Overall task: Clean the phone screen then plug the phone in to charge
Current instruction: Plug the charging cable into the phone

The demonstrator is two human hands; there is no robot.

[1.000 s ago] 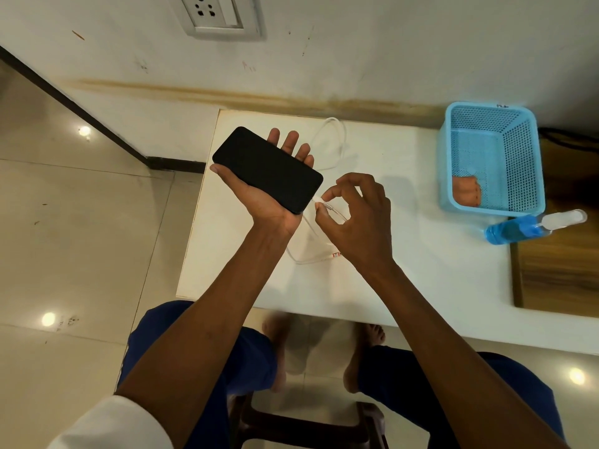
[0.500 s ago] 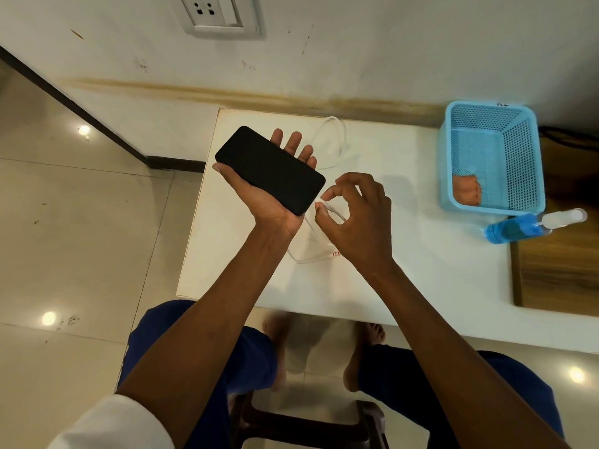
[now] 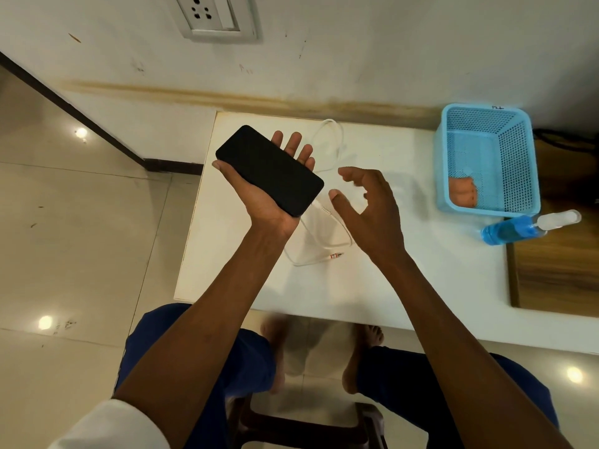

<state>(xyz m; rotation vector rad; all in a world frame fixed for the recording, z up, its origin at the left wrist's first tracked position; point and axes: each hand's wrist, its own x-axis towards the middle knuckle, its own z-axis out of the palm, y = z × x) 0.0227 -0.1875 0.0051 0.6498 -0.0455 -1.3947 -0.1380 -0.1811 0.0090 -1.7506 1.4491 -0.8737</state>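
Note:
My left hand [image 3: 263, 207] holds the black phone [image 3: 269, 170] above the left part of the white table [image 3: 405, 280], screen up, with the thumb on one long edge and the fingertips showing past the other. A white charging cable [image 3: 338, 241] sits plugged into the phone's lower end and loops down onto the table, where its free plug [image 3: 335, 255] lies. My right hand [image 3: 369, 215] hovers just right of the phone with fingers spread, holding nothing.
A blue plastic basket [image 3: 486, 108] stands at the table's back right with an orange cloth [image 3: 462, 191] inside. A blue spray bottle [image 3: 515, 230] lies in front of it. A wall socket [image 3: 210, 14] sits above. A stool [image 3: 304, 426] is under me.
My right hand pinched the cable's end at the phone's lower edge before. Now it has let go and opened, drawing slightly right. The cable stays in the phone.

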